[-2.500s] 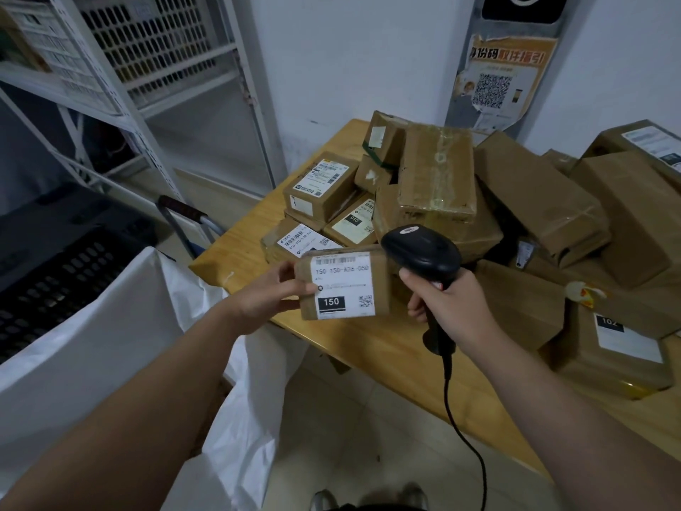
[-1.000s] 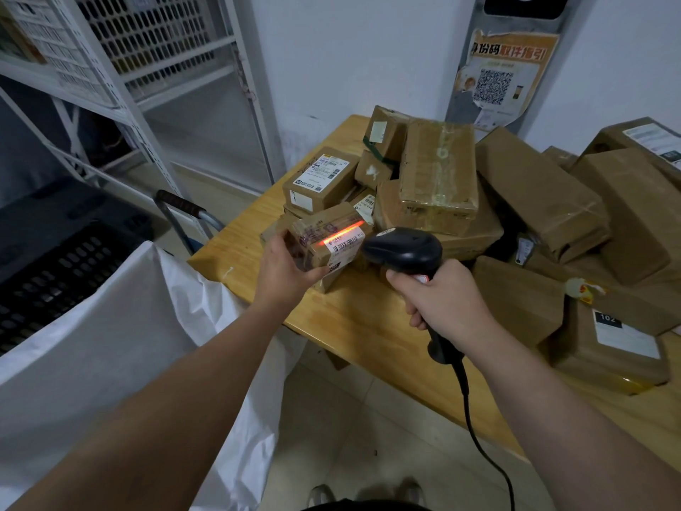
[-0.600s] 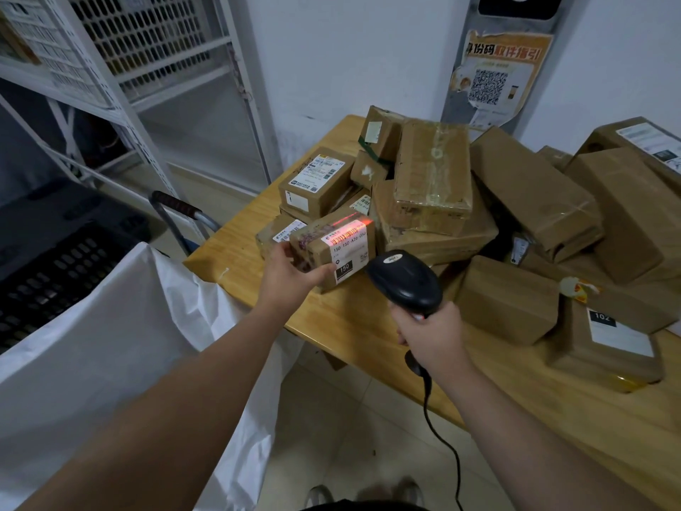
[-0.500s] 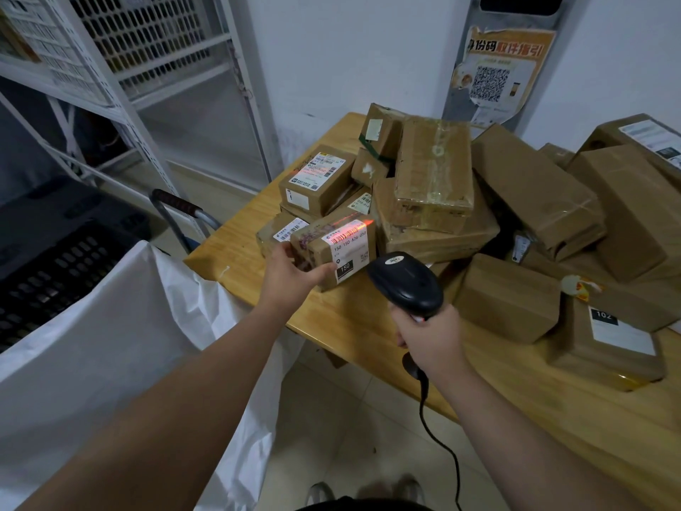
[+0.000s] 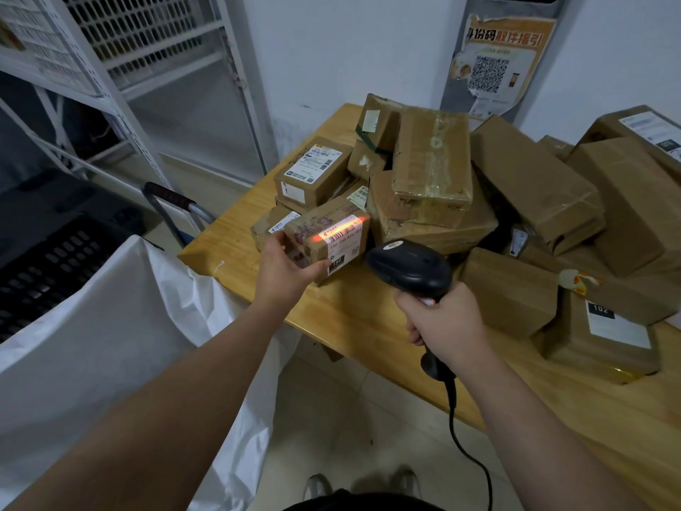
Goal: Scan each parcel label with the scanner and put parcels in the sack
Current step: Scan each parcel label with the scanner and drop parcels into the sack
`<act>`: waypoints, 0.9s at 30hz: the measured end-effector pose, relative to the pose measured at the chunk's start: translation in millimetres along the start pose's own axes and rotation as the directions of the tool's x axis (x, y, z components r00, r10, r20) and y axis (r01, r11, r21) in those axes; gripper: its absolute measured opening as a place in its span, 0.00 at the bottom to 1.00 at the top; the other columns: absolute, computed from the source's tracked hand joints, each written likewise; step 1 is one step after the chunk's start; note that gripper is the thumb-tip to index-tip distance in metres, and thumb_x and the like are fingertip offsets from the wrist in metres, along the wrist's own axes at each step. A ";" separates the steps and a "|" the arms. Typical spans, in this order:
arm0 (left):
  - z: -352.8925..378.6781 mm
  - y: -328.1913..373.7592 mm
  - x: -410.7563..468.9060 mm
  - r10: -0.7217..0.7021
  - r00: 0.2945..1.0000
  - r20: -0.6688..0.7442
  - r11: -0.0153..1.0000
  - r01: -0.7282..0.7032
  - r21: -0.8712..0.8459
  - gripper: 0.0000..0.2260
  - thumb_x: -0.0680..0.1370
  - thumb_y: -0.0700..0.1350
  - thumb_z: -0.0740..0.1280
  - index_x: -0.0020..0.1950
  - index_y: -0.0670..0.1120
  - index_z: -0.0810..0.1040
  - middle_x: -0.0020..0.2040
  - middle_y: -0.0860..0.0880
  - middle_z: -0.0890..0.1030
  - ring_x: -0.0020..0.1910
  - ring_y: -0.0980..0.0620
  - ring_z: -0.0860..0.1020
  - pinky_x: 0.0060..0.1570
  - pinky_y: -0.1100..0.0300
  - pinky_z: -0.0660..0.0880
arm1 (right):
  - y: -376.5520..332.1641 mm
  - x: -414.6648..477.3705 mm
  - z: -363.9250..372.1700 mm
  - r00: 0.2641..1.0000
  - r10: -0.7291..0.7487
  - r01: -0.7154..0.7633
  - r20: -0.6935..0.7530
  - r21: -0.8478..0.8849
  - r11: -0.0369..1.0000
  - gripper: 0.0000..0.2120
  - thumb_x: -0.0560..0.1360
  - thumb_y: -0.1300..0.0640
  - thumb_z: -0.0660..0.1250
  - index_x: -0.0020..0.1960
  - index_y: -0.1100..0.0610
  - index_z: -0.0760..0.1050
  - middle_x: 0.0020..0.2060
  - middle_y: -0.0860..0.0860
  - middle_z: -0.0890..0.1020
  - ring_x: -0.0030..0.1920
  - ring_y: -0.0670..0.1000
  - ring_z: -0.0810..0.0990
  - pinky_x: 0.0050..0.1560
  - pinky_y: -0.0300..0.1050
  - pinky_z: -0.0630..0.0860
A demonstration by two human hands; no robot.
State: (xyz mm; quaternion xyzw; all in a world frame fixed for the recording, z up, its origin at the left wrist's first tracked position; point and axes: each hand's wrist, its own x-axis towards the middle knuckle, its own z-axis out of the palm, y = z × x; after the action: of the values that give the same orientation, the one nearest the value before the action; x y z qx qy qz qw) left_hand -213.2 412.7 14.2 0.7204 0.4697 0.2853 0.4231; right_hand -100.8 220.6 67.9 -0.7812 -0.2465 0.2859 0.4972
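Left hand (image 5: 283, 269) grips a small brown cardboard parcel (image 5: 313, 230) by its left end, over the near-left part of the table (image 5: 368, 326), just in front of the pile. The parcel is taped and glossy. Its white label (image 5: 344, 245) faces the scanner (image 5: 409, 269). It shows a barcode, a line starting "150 150" with the rest blurred, and a black tag "150". An orange scan line (image 5: 339, 227) lies across the barcode. Right hand (image 5: 446, 322) is wrapped round the handle of the black plastic scanner, and the cable (image 5: 464, 448) hangs down. The wooden table holds taped brown boxes (image 5: 431, 167); one box (image 5: 604, 337) is labelled "102". White crinkled sack (image 5: 110, 326) is on the left, beside the table. Orange QR poster (image 5: 493, 64) hangs on the wall.
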 end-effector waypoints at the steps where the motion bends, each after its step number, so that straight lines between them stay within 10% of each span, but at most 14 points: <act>1: 0.5 0.0 -0.5 0.004 1.000 -0.004 1.000 -0.004 0.006 0.35 0.68 0.46 0.78 0.70 0.46 0.66 0.63 0.54 0.74 0.56 0.61 0.70 0.49 0.70 0.69 | -0.8 -0.7 -1.6 1.000 0.002 -0.003 0.005 0.006 1.000 0.08 0.74 0.58 0.71 0.36 0.57 0.77 0.26 0.50 0.77 0.23 0.41 0.76 0.24 0.31 0.71; 11: 2.4 -12.6 4.2 0.044 0.998 -0.049 0.992 -0.038 0.120 0.41 0.65 0.52 0.80 0.72 0.48 0.63 0.67 0.50 0.72 0.67 0.51 0.71 0.65 0.48 0.73 | 4.6 -1.3 -7.0 0.999 0.046 -0.046 0.009 -0.064 0.997 0.13 0.74 0.56 0.70 0.32 0.58 0.76 0.22 0.50 0.76 0.23 0.47 0.76 0.27 0.39 0.74; 27: -0.4 -14.8 -3.0 0.101 0.993 -0.060 0.978 -0.088 0.187 0.41 0.66 0.52 0.79 0.73 0.47 0.62 0.68 0.49 0.71 0.68 0.50 0.69 0.66 0.47 0.71 | -9.8 -2.8 -20.6 0.998 0.046 -0.041 0.032 -0.152 0.988 0.13 0.72 0.55 0.70 0.32 0.61 0.76 0.22 0.52 0.77 0.23 0.49 0.77 0.29 0.42 0.75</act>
State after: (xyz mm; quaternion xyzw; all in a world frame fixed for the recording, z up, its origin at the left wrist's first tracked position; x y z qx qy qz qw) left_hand -221.1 413.1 1.4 0.7676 0.4738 0.2851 0.3240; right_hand -89.6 209.4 84.5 -0.8167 -0.2590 0.2909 0.4259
